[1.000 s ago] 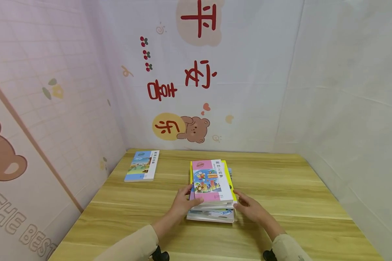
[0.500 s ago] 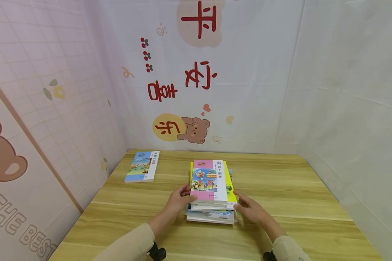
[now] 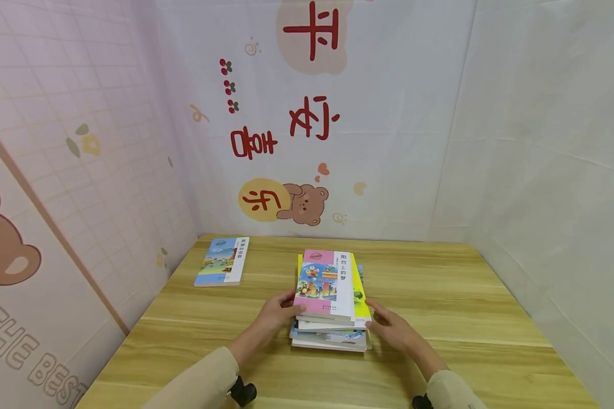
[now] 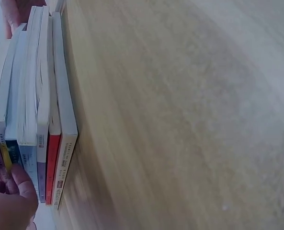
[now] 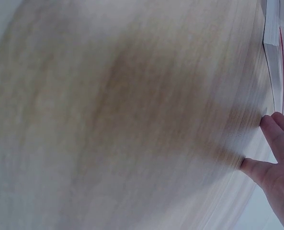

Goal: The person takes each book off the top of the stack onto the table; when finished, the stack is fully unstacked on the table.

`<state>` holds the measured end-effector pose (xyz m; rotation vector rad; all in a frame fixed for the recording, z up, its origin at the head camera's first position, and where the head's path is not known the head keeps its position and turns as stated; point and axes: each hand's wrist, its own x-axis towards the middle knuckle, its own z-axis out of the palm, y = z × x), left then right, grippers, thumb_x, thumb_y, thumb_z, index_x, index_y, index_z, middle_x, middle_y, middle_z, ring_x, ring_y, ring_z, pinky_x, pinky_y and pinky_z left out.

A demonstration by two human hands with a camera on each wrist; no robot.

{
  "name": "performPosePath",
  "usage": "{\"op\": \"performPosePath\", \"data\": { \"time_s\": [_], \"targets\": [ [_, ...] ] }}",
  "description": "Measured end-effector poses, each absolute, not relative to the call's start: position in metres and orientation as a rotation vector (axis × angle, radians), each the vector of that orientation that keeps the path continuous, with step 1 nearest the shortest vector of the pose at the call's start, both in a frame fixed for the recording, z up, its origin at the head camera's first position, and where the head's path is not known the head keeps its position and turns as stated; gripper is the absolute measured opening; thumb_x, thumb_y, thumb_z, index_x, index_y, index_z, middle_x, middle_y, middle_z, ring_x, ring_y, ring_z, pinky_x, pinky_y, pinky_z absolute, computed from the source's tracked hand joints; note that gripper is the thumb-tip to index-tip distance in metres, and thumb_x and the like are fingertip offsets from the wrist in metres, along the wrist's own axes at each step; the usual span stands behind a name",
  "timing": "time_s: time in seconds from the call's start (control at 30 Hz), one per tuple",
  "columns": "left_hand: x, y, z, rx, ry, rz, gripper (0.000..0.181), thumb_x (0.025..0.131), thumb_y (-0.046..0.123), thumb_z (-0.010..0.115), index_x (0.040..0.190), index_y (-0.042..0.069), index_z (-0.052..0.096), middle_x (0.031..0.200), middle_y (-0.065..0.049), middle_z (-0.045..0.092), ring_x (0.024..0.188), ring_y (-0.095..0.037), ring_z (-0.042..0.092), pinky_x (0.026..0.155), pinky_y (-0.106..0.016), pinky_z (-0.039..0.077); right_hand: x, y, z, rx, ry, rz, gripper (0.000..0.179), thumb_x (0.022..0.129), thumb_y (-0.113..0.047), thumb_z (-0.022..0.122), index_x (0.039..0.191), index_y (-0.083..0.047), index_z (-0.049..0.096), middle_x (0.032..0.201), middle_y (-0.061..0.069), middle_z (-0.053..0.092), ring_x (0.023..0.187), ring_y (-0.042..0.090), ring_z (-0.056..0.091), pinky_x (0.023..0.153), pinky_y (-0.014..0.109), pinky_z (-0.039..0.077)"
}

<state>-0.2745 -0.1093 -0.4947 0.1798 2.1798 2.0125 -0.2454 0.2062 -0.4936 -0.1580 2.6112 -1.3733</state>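
Note:
A stack of several books (image 3: 330, 339) stands near the middle of the table, its edges uneven. On top lies a pink and white book (image 3: 319, 284) with a city picture. Beneath it, a yellow book (image 3: 359, 292) shows along the right side. My left hand (image 3: 271, 317) grips the pink book's lower left corner, thumb on the cover, fingers hidden behind the edge. In the left wrist view this hand (image 4: 13, 199) lies at the spines. My right hand (image 3: 396, 329) rests at the stack's right side, fingers fairly straight; in the right wrist view its fingers (image 5: 278, 134) reach beside the books.
A blue and white book (image 3: 222, 261) lies alone at the table's back left. The wooden table (image 3: 440, 284) is bounded by printed cloth at the back (image 3: 389, 142) and on both sides.
The pink book has shifted left on the stack and turned slightly, the left hand moving with it. More of the yellow book shows at its right. The right hand has stayed in place.

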Motion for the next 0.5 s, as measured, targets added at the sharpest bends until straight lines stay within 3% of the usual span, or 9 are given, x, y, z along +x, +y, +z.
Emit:
{"op": "performPosePath", "data": {
  "time_s": [0.13, 0.5],
  "targets": [
    [-0.2742, -0.1091, -0.4928, 0.205, 2.185, 1.984, 0.064, 0.093, 0.018, 0.071, 0.143, -0.011, 0.044, 0.120, -0.017, 0.060, 0.103, -0.021, 0.056, 0.088, -0.034, 0.053, -0.2455, 0.2062, -0.4926, -0.155, 2.620, -1.362, 0.059, 0.097, -0.028, 0.064, 0.152, -0.019, 0.043, 0.152, 0.023, 0.038, 0.134, 0.046, 0.042, 0.109, 0.061, 0.031],
    [-0.2774, -0.1115, -0.4889, 0.050, 2.146, 2.062, 0.064, 0.090, 0.009, 0.071, 0.143, -0.010, 0.042, 0.128, -0.020, 0.055, 0.110, -0.027, 0.054, 0.093, -0.037, 0.051, -0.2453, 0.2068, -0.4936, -0.181, 2.615, -1.363, 0.060, 0.097, -0.030, 0.064, 0.152, -0.018, 0.043, 0.151, 0.025, 0.039, 0.133, 0.046, 0.044, 0.109, 0.061, 0.032]
  ]
}}
